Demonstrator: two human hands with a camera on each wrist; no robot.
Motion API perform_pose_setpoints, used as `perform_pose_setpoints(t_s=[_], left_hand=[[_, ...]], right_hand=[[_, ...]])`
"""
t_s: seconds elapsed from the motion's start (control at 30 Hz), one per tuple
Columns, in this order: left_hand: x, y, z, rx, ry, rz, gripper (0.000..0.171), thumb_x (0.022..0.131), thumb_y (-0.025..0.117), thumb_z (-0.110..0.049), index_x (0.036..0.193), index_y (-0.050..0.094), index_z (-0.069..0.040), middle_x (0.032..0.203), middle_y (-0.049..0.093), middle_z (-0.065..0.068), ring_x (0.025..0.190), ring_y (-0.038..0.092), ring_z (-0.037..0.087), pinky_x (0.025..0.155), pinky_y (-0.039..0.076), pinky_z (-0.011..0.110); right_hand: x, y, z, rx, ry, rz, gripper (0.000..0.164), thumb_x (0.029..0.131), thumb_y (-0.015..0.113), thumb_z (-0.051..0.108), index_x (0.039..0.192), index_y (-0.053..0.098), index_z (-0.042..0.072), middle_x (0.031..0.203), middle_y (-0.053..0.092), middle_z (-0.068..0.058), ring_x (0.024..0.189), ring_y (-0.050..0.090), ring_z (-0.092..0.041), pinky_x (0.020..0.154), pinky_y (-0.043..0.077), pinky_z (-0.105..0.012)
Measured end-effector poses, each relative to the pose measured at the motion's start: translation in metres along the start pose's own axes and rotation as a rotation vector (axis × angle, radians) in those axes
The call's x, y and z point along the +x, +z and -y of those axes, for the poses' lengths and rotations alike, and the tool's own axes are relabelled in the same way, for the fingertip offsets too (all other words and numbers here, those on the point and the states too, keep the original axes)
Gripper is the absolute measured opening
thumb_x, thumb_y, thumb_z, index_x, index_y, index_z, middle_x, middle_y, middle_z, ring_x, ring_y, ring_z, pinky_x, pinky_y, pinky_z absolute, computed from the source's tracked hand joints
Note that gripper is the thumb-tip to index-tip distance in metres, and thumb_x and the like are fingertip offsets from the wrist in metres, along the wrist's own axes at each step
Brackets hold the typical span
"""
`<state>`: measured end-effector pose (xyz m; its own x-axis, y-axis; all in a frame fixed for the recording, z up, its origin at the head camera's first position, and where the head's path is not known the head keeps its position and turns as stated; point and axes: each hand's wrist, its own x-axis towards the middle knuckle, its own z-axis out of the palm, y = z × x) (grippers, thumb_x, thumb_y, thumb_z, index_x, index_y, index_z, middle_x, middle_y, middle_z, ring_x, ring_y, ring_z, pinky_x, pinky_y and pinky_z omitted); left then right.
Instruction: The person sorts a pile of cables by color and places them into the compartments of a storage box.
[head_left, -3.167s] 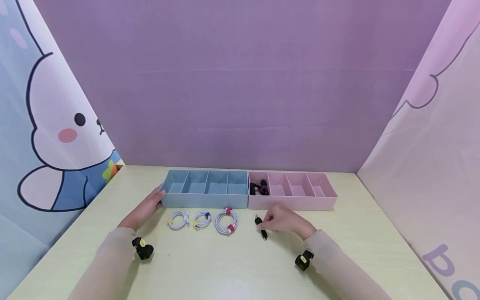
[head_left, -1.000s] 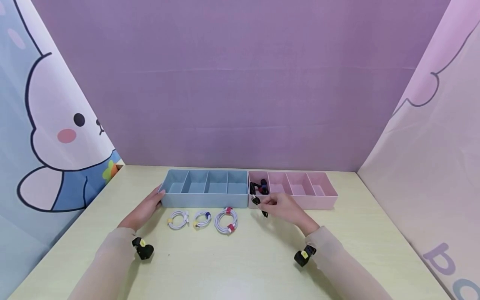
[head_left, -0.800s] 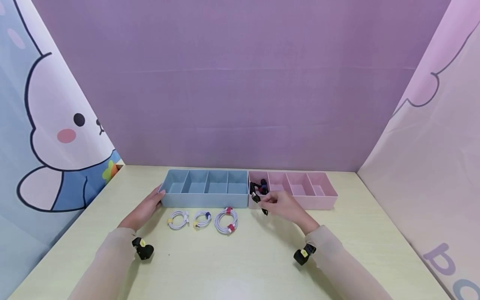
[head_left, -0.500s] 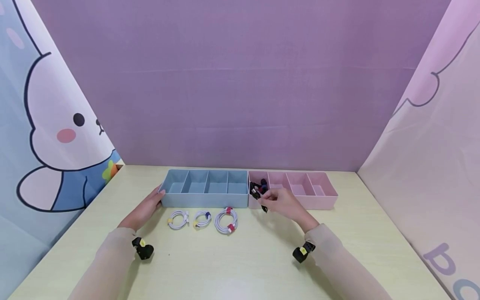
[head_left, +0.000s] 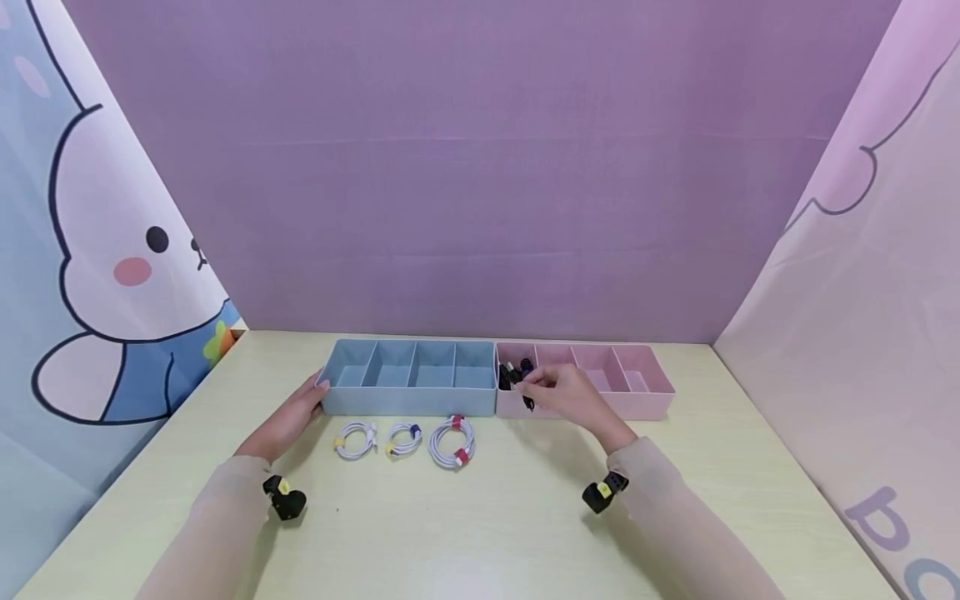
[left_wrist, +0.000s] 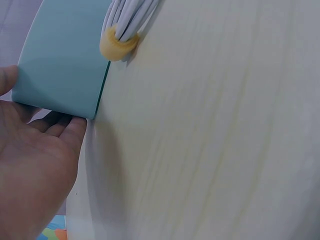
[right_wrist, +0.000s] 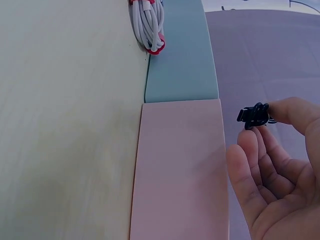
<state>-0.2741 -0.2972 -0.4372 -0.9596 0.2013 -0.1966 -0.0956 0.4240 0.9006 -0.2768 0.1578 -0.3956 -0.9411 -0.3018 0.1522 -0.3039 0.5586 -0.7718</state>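
Observation:
My left hand [head_left: 294, 414] grips the left end of a blue divided box [head_left: 408, 402], thumb at its edge and fingers against the end wall in the left wrist view. Between thumb and fingertips, my right hand [head_left: 573, 397] pinches a small coiled black cable [right_wrist: 256, 115]. It is held over the leftmost compartment of a pink divided box [head_left: 592, 407], partly in front of the box's front wall. Other black cables [head_left: 506, 377] lie in that compartment, partly hidden by the held cable and fingers.
Three coiled white cables lie on the table before the blue box: one with a yellow tie [head_left: 340, 442], one with blue and yellow ties [head_left: 416, 431], and a larger one with red ties [head_left: 462, 456]. The two boxes stand end to end. A purple cloth [head_left: 480, 208] hangs behind.
My right hand picked the black cable up from the table, carried it up and forward, and is now slightly higher over the pink box's left compartment. The left hand stays put.

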Motion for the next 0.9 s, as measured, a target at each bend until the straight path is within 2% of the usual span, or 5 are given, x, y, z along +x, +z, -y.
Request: perform_pose_setpoints(t_s=[0.17, 0.33, 0.6, 0.73, 0.9], left_hand=[[0.000, 0.000, 0.000, -0.006, 0.009, 0.000, 0.069, 0.109, 0.022, -0.050, 0.160, -0.012, -0.018, 0.166, -0.013, 0.014, 0.151, -0.004, 0.038, 0.121, 0.012, 0.056], [0.000, 0.000, 0.000, -0.006, 0.005, 0.000, 0.070, 0.109, 0.023, -0.052, 0.160, -0.012, -0.019, 0.166, -0.013, 0.014, 0.151, -0.004, 0.038, 0.121, 0.012, 0.056], [0.000, -0.001, 0.002, -0.010, 0.006, 0.000, 0.071, 0.109, 0.023, -0.051, 0.160, -0.011, -0.018, 0.166, -0.013, 0.013, 0.151, -0.005, 0.038, 0.121, 0.012, 0.055], [0.000, 0.000, 0.001, -0.010, -0.002, 0.000, 0.070, 0.109, 0.023, -0.051, 0.161, -0.011, -0.019, 0.166, -0.013, 0.014, 0.151, -0.004, 0.038, 0.121, 0.012, 0.055], [0.001, 0.000, 0.001, -0.009, -0.004, -0.001, 0.070, 0.109, 0.023, -0.051, 0.161, -0.011, -0.019, 0.166, -0.012, 0.014, 0.151, -0.004, 0.038, 0.121, 0.012, 0.056]], right_hand=[[0.004, -0.003, 0.002, 0.014, 0.008, 0.000, 0.022, 0.093, 0.074, 0.030, 0.097, 0.077, 0.008, 0.075, 0.069, 0.002, 0.070, 0.063, -0.019, 0.062, 0.053, -0.033], [0.008, -0.007, 0.003, 0.056, 0.010, 0.023, 0.025, 0.095, 0.071, 0.029, 0.100, 0.077, 0.006, 0.077, 0.070, 0.000, 0.078, 0.067, -0.030, 0.068, 0.057, -0.036], [0.016, -0.010, 0.006, 0.091, 0.008, 0.019, 0.031, 0.096, 0.070, 0.030, 0.105, 0.075, 0.001, 0.082, 0.070, -0.005, 0.074, 0.065, -0.025, 0.073, 0.059, -0.040], [0.018, -0.010, 0.006, 0.116, 0.033, 0.017, 0.033, 0.096, 0.070, 0.031, 0.106, 0.074, 0.000, 0.088, 0.071, -0.010, 0.078, 0.066, -0.029, 0.078, 0.060, -0.046], [0.022, -0.010, 0.007, 0.139, 0.080, 0.007, 0.035, 0.095, 0.070, 0.035, 0.107, 0.074, 0.002, 0.097, 0.070, -0.019, 0.080, 0.066, -0.025, 0.079, 0.060, -0.044]])
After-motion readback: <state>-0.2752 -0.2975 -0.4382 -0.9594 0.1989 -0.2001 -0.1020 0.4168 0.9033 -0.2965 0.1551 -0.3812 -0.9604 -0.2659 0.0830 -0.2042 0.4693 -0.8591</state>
